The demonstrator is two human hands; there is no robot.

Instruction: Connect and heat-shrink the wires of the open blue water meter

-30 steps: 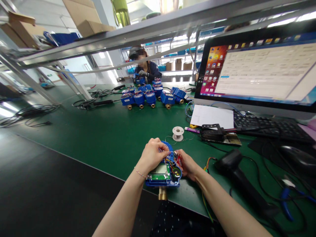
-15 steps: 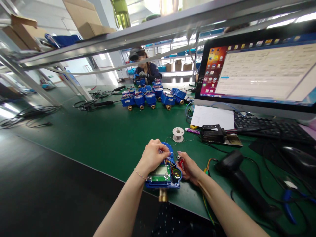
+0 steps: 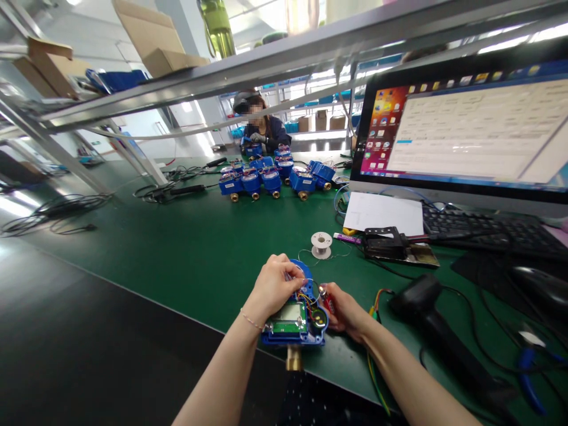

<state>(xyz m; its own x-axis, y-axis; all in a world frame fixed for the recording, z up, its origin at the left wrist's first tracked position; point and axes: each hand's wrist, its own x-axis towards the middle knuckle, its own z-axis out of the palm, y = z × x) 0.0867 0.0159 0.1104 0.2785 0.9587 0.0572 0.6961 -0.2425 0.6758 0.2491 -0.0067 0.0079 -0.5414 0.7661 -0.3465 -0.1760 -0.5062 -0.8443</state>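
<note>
A blue water meter (image 3: pixel 316 338) lies in front of me at the table's near edge, its cover off. Its green circuit board (image 3: pixel 284 326) with a small display faces up, and a brass pipe end (image 3: pixel 293 358) points toward me. My left hand (image 3: pixel 276 283) is closed over the meter's far part, thumb and finger pinching a thin wire (image 3: pixel 310 280). In my right hand (image 3: pixel 345 309), just right of the meter, is a red lighter (image 3: pixel 327 300). Its metal top is close to the wires, with a small bright spot there that looks like a flame.
A solder spool (image 3: pixel 321 245) stands beyond the meter. To the right are a black barcode scanner (image 3: pixel 444 331), blue-handled pliers (image 3: pixel 528 373), a keyboard (image 3: pixel 483 228) and a monitor (image 3: pixel 461 130). Several blue meters (image 3: pixel 270 180) stand at the back, near a person (image 3: pixel 266 127).
A bright spot now shows at the lighter's top, which was dull metal before. The lighter is turned a little. My left hand keeps its pinch, and the whole view has shifted slightly.
</note>
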